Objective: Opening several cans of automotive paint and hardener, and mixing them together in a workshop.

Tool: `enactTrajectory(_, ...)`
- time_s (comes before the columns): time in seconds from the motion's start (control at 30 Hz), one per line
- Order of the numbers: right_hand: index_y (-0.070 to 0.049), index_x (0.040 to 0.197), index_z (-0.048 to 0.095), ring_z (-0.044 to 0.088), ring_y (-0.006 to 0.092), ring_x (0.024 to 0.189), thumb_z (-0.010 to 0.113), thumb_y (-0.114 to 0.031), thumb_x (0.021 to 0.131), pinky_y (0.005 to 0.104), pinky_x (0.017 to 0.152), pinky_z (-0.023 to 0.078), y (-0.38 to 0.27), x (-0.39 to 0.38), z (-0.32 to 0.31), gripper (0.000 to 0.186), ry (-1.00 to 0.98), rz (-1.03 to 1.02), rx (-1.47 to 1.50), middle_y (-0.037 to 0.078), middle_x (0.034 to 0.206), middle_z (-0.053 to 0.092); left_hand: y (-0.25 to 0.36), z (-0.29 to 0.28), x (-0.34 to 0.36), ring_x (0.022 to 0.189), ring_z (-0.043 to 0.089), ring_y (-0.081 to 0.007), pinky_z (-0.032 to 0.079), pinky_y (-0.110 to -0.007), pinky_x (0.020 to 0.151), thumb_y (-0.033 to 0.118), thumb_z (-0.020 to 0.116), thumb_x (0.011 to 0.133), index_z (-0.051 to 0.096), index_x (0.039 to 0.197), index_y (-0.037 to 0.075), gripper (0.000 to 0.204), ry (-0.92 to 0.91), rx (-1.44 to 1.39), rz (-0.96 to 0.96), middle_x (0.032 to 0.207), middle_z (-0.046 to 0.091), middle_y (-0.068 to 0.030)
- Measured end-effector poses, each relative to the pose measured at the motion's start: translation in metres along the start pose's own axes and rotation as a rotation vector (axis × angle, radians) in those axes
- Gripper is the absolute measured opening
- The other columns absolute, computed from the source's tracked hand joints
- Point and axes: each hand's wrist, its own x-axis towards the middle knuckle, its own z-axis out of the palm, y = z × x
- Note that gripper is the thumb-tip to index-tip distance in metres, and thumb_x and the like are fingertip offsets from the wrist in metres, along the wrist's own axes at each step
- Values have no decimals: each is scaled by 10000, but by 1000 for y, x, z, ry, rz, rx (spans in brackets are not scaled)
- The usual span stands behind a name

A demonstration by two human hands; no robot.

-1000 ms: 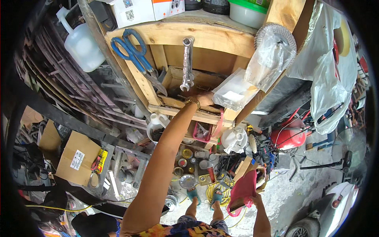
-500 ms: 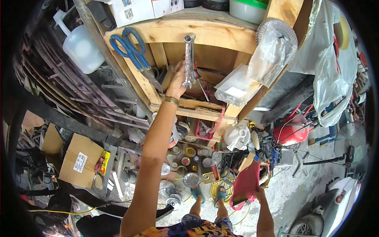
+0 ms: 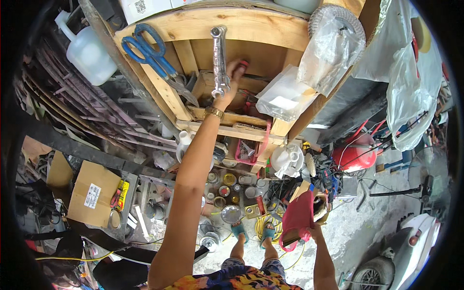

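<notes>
My left hand (image 3: 233, 82) reaches into the open wooden shelf, its fingers closed around a red-and-black handle (image 3: 243, 64); the rest of that tool is hidden. In front of the hand, bright combination wrenches (image 3: 219, 63) hang in a bunch from the wooden frame and cover part of the palm. Below the hand, a wooden tray (image 3: 232, 116) in the shelf holds red-handled tools. Low on the right, my right hand (image 3: 316, 232) grips the edge of a red plastic container (image 3: 297, 217), which is tilted.
Blue-handled snips (image 3: 150, 50) hang left of the shelf opening. Clear plastic bags (image 3: 319, 63) hang on its right post. Several jars and cans (image 3: 229, 188) stand on the floor near my feet, beside a coiled yellow cord (image 3: 263, 227). A red tank (image 3: 355, 152) stands at right.
My left hand has moved deeper into the shelf, from beside the hanging wrenches to behind them, and a red-and-black handle now shows at its fingers. My right hand still holds the red container.
</notes>
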Motion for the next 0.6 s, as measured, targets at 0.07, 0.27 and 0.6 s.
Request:
enactTrajectory(0.07,21,992,621,571,126,741,655,-32,701,296,663,480,3,-4,-3,298,61,80,-28,52,853,640,-2,9,-8,1036,552,-303,460,-402,881,125,541,867,547,1167,114,300,-123,303,230,1086,563,-162)
enactTrajectory(0.27,33,1051,604,570,130,760,670,-36,694,300,702,492,11,-16,-14,369,49,26,104,68,903,644,-11,30,-37,1207,440,-323,391,-453,976,155,517,832,495,1271,190,442,-751,1124,218,1364,401,-150)
enactTrajectory(0.6,22,1054,613,583,119,742,643,13,730,274,669,488,10,-32,-16,325,31,115,-19,54,872,642,-26,31,-45,1115,555,-274,412,-358,950,336,524,792,574,1201,108,472,-1231,657,-333,1225,569,-140)
